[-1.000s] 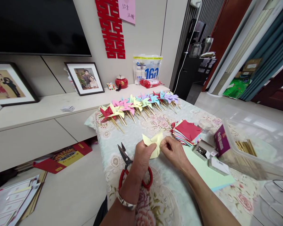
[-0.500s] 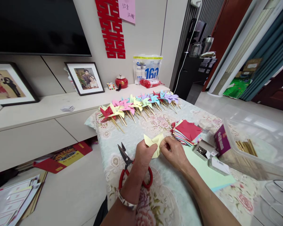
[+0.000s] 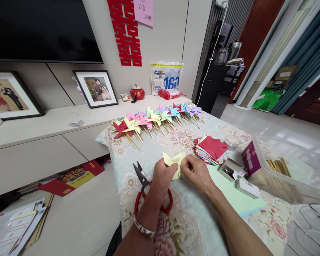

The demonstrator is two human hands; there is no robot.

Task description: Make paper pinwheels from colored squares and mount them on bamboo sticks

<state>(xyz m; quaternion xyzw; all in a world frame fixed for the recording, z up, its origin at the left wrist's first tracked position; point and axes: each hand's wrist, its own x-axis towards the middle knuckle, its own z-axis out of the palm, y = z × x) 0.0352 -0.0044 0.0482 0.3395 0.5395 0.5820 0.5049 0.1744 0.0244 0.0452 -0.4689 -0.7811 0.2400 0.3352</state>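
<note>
- So the pale yellow folded paper pinwheel piece (image 3: pixel 174 162) is up off the floral-patterned tablecloth (image 3: pixel 160 145), pinched between both hands, just left of the stack of coloured paper squares with a red one on top (image 3: pixel 212 149).
- Progress-wise I'd say well underway: there's already a row of finished paper pinwheels on wooden sticks (image 3: pixel 157 119) lined up on the far side of that stack, a whole rainbow of them. The yellow one looks half made to me, flaps bent in toward the middle, no stick on it yet.
- Plenty left too, judging by how thick the stack is, plus the clear plastic tub with wooden sticks inside (image 3: pixel 285 167) off to the right of it.
- Left hand (image 3: pixel 164 176): fingers curled closed on the near-left edge of the yellow piece, thumb on top. Silver bracelet on that wrist.
- Right hand (image 3: pixel 197 172): fingertips bunched together, pinching the yellow piece near its centre. Can't tell if there's a pin or anything tiny in there, too small.
- Red-handled scissors (image 3: pixel 146 188) lie on the cloth partly under the left wrist, blades shut, left of the stack and closer to the person.
- A small open white cardboard box of pins (image 3: pixel 229 170) sits just on the near-right side of the stack.
</note>
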